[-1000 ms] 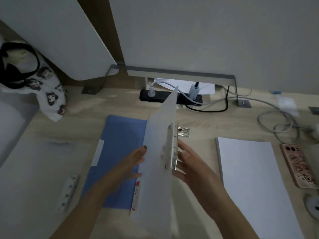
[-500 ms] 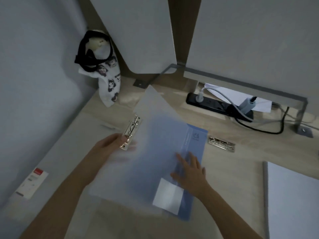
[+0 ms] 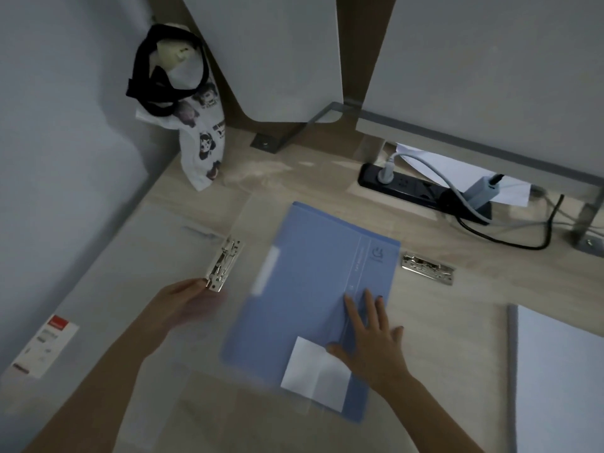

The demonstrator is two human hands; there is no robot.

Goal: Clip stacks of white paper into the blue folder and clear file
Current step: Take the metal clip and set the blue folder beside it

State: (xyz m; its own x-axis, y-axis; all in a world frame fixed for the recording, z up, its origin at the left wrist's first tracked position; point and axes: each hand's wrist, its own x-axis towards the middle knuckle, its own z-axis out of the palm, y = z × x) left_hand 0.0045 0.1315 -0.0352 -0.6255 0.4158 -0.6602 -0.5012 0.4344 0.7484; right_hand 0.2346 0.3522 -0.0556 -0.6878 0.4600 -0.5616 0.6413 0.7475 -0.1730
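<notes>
The blue folder [image 3: 313,289] lies shut on the desk with a white label [image 3: 315,376] on its near corner. My right hand [image 3: 369,338] presses flat on the folder's spine side. The clear file [image 3: 137,289] lies open to the left, its metal clip [image 3: 224,264] by my left hand [image 3: 178,305], whose fingertips touch the clip's near end; the hand is blurred. A stack of white paper [image 3: 562,380] sits at the right edge.
A loose metal clip [image 3: 428,269] lies right of the folder. A black power strip [image 3: 421,188] with cables sits at the back. A printed bag [image 3: 196,132] stands in the back left corner. A red-topped sticker [image 3: 45,344] is on the file's left cover.
The clear file was swung from upright over to the left and now lies open flat. My right hand went down onto the blue folder. The view turned left.
</notes>
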